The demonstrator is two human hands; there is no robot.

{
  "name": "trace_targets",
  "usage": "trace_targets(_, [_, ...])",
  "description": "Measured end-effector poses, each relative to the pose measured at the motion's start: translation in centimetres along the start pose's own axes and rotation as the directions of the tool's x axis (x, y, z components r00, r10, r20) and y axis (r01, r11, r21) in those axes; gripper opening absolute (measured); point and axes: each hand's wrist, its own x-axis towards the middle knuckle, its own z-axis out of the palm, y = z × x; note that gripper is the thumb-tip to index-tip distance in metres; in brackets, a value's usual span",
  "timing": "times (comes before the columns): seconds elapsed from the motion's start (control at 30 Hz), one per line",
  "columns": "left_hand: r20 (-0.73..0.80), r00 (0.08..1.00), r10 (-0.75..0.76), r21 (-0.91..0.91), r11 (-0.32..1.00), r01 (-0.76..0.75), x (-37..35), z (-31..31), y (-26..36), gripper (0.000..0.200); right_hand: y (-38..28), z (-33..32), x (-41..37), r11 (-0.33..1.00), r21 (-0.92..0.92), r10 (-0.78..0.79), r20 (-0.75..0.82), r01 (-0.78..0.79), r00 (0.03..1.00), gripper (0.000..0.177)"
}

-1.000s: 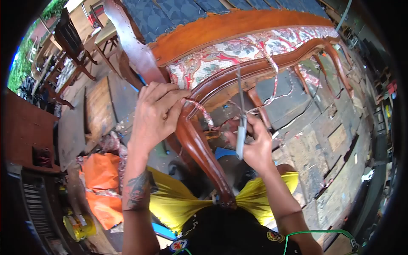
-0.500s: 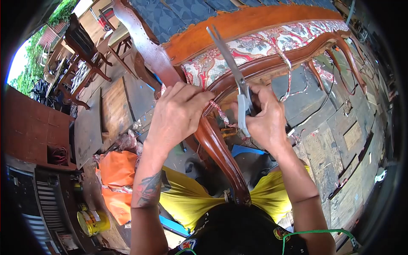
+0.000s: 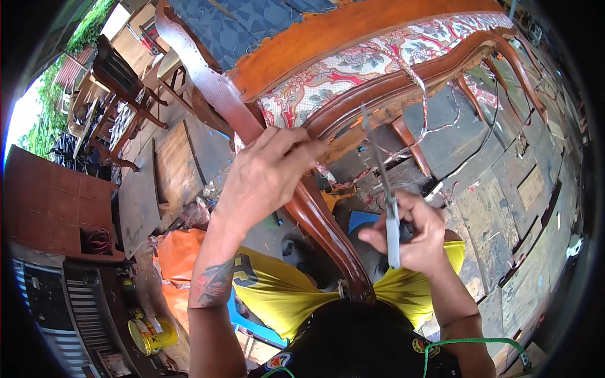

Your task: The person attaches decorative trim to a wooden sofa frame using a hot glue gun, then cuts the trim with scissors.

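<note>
Gripping scissors (image 3: pixel 392 230) with curled fingers (image 3: pixel 413 205), right hand (image 3: pixel 423 242) hovers; left hand (image 3: pixel 265 176) is near cord (image 3: pixel 324 171), its fingers' hold unclear.

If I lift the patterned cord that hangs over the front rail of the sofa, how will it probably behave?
The patterned cord is likely floppy, because it drapes over the front rail and bends freely below. It looks thin, so I expect little weight. It might snag, since its lower part loops beside a wooden leg.
</note>
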Motion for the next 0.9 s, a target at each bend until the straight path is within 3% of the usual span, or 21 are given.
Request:
trace_targets(0.07, [0.125,0.99,0.071,0.137,0.987,-0.088,0.1,-0.1,0.6,0.019,0.6,-0.5,-1.5,0.999,-0.043,0.026,0.034,-0.024,0.999,0.068])
trace_targets(0.17, [0.116,0.991,0.069,0.167,0.982,-0.088,0.0,0.0,0.3,0.019,0.9,-0.2,-2.9,0.991,-0.078,0.109,0.045,-0.105,0.993,0.067])
trace_targets(0.2, [0.02,0.999,0.048,0.081,0.995,-0.049,-0.2,0.2,-0.2,0.018,1.0,-0.4,-2.9,0.992,-0.118,0.042,0.062,-0.034,0.997,0.066])
trace_targets(0.23, [0.027,0.998,0.051,0.083,0.995,-0.053,-0.2,0.4,-0.4,0.018,1.1,-0.4,-2.9,0.987,-0.157,-0.023,0.081,0.036,0.996,0.064])
trace_targets(0.3, [-0.196,0.945,-0.262,-0.277,0.939,0.203,-0.2,0.6,-0.9,0.009,0.4,-0.6,-2.1,0.981,-0.194,0.029,0.107,-0.007,0.994,0.062])
trace_targets(0.33, [-0.154,0.892,-0.425,-0.396,0.854,0.339,-0.7,0.6,-1.2,0.006,0.5,-0.7,-1.6,0.96,-0.277,0.005,0.15,0.038,0.989,0.061])
trace_targets(0.37, [-0.156,0.892,-0.424,-0.392,0.856,0.338,-0.9,1.0,-1.6,0.006,0.7,-0.7,-0.9,0.93,-0.356,-0.02,0.196,0.09,0.98,0.061])
trace_targets(0.43, [-0.053,0.746,-0.664,-0.695,0.561,0.449,-1.1,1.4,-2.2,0.01,0.3,-0.4,0.4,0.911,-0.392,-0.055,0.187,0.126,0.981,0.055])
trace_targets(0.5, [-0.063,0.727,-0.684,-0.677,0.564,0.472,-1.0,1.5,-1.9,0.014,-0.6,-0.3,1.5,0.902,-0.431,0.089,0.246,0.026,0.965,0.049])
trace_targets(0.57, [-0.095,0.688,-0.719,-0.631,0.578,0.517,-1.2,1.6,-1.8,0.014,-0.5,0.0,1.9,0.905,-0.423,0.077,0.237,0.032,0.968,0.043])
trace_targets(0.67, [-0.175,0.649,-0.74,-0.547,0.622,0.561,-1.9,2.2,-2.5,0.014,-0.4,0.4,2.4,0.901,-0.433,0.131,0.241,-0.014,0.962,0.052])
trace_targets(0.73, [-0.22,0.657,-0.721,-0.552,0.647,0.526,-2.1,2.9,-2.9,0.011,-0.5,0.5,3.0,0.91,-0.41,0.041,0.227,0.057,0.973,0.05])
trace_targets(0.8, [-0.254,0.664,-0.703,-0.557,0.668,0.494,-1.9,3.2,-2.8,0.008,-0.6,0.5,3.3,0.903,-0.429,0.088,0.242,0.025,0.966,0.05])
trace_targets(0.87, [-0.425,0.835,-0.349,-0.096,0.935,0.341,-1.2,3.1,-2.9,0.012,-1.1,0.4,3.7,0.896,-0.445,0.132,0.256,-0.004,0.958,0.049])
trace_targets(0.9, [-0.424,0.835,-0.349,-0.095,0.935,0.342,-1.2,2.8,-3.2,0.012,-1.4,0.4,3.8,0.899,-0.437,0.145,0.26,-0.018,0.955,0.049])
